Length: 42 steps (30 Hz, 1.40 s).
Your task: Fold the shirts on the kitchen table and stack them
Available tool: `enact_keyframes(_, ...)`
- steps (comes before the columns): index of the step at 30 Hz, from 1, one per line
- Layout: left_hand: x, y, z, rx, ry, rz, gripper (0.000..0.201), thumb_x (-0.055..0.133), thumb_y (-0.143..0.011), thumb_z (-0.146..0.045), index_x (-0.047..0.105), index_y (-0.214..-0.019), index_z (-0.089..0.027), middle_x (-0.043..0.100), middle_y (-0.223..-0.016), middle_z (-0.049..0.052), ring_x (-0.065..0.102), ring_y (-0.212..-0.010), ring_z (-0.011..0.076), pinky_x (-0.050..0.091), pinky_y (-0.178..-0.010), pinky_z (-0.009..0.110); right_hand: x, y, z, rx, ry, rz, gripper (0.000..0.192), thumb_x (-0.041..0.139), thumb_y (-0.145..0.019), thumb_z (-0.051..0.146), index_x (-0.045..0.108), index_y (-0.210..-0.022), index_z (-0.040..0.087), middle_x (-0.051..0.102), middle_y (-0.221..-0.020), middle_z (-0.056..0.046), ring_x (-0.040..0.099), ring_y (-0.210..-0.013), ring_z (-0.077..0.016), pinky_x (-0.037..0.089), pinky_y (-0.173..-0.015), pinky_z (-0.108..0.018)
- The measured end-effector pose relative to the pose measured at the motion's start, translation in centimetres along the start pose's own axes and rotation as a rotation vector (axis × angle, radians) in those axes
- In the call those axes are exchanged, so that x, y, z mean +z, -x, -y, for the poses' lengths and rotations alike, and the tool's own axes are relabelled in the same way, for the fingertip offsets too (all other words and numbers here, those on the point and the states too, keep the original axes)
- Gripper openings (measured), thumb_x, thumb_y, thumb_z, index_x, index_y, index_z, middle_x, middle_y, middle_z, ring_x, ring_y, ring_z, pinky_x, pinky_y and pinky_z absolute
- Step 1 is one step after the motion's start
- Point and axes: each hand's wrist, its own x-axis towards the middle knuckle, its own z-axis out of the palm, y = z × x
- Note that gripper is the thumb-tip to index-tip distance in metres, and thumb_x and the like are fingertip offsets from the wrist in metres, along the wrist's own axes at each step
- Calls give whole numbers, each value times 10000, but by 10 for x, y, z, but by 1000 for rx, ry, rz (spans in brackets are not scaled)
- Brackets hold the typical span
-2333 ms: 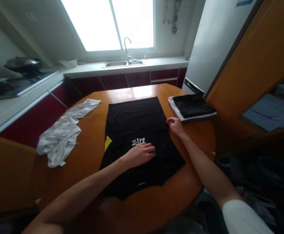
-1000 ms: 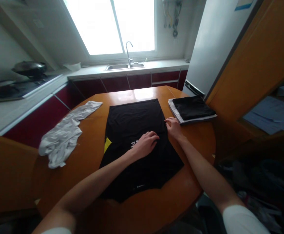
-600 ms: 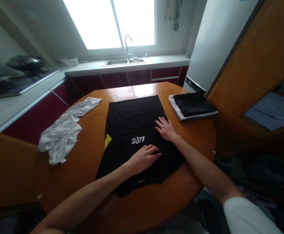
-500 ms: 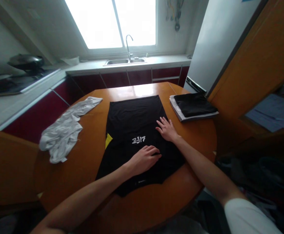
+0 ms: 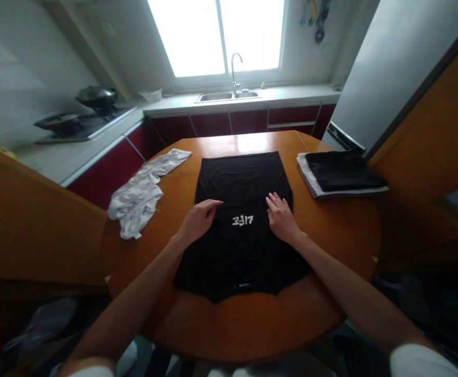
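Note:
A black T-shirt [image 5: 244, 183] lies spread on the wooden table, its white lettering [image 5: 243, 220] upside down to me and its neckline toward me. My left hand [image 5: 198, 222] is over the shirt's left edge, fingers stretched toward the middle with nothing visible in them; whether it touches the cloth I cannot tell. Resting on the right part of the shirt, my right hand [image 5: 281, 217] is open, fingers slightly spread and pointing away from me.
A crumpled white garment [image 5: 138, 196] lies on the table's left side. Folded black and grey clothes [image 5: 338, 173] are stacked at the right. Beyond the round wooden table [image 5: 229, 330] are a counter with a sink [image 5: 216, 97], a stove with pans [image 5: 97, 97] and a fridge [image 5: 405, 68].
My left hand has moved from the shirt's lower middle to its left edge, and the yellow patch there no longer shows. My right hand stays on the right side. The view has shifted left.

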Motion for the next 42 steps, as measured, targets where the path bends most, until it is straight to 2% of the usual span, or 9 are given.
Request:
enact_keyframes(5, 32, 13, 28, -5, -204, 146, 471, 379, -1020, -353, 509, -1454, -223, 450, -1563, 52, 351, -1478, 236, 279, -1210, 496, 17, 7, 6, 13, 112, 103, 622, 369, -1022, 412, 387, -1521, 42, 279, -1625, -200, 189, -1530, -293, 123, -1229, -512)
enact_keyframes(8, 44, 16, 32, 1, -337, 222, 536, 377, -1035, -412, 378, -1545, -248, 313, -1635, 42, 202, -1535, 253, 186, -1231, 528, 19, 9, 5, 1, 149, 120, 682, 351, -1024, 508, 372, -1534, 56, 256, -1634, -194, 176, -1533, -293, 96, -1231, -513)
enact_keyframes(13, 45, 15, 35, -13, -362, 223, 568, 321, -1052, -449, 285, -1586, -259, 284, -1646, 39, 181, -1540, 254, 177, -1231, 524, 16, 10, 5, -7, 170, 136, 725, 335, -1015, 576, 346, -1556, 94, 224, -1645, -186, 152, -1540, -282, 98, -1230, -515)
enact_keyframes(21, 47, 15, 42, 11, -370, 211, 542, 322, -1050, -467, 351, -1560, -285, 309, -1637, 46, 213, -1532, 263, 193, -1222, 543, 8, 8, 13, -1, 166, 160, 681, 376, -1018, 521, 363, -1545, 90, 219, -1648, -192, 150, -1539, -294, 110, -1229, -524)
enact_keyframes(23, 48, 16, 44, 20, -380, 209, 549, 321, -1049, -476, 354, -1560, -277, 308, -1637, 48, 211, -1532, 265, 189, -1224, 542, 2, 9, 19, 3, 166, 114, 629, 435, -1005, 461, 400, -1522, 105, 284, -1629, -188, 211, -1520, -301, 172, -1216, -518)
enact_keyframes(25, 49, 16, 47, 27, -384, 211, 562, 314, -1049, -487, 355, -1560, -256, 307, -1637, 53, 205, -1534, 264, 185, -1228, 534, -6, 10, 27, 40, 174, 60, 519, 473, -989, 393, 506, -1438, 134, 451, -1531, -186, 384, -1429, -302, 319, -1152, -466)
enact_keyframes(29, 48, 16, 47, 37, -385, 209, 568, 330, -1047, -489, 360, -1559, -245, 299, -1639, 59, 194, -1536, 260, 190, -1229, 528, -20, 15, 41, 193, 208, 131, 291, 462, -989, 351, 682, -1086, 187, 714, -1098, -148, 679, -998, -263, 513, -824, -347)
enact_keyframes(33, 47, 16, 43, 28, -379, 204, 553, 364, -1041, -464, 368, -1556, -264, 311, -1633, 61, 214, -1531, 266, 209, -1223, 533, -24, 17, 45, 268, 262, 313, 331, 478, -984, 414, 711, -936, 183, 747, -925, -150, 727, -837, -274, 508, -723, -343)
enact_keyframes(42, 46, 17, 40, 9, -338, 216, 551, 385, -1036, -460, 361, -1558, -288, 299, -1638, 57, 207, -1533, 262, 188, -1227, 540, -18, 12, 38, 311, 251, 338, 299, 482, -946, 342, 737, -917, 186, 760, -905, -156, 741, -841, -295, 502, -710, -342)
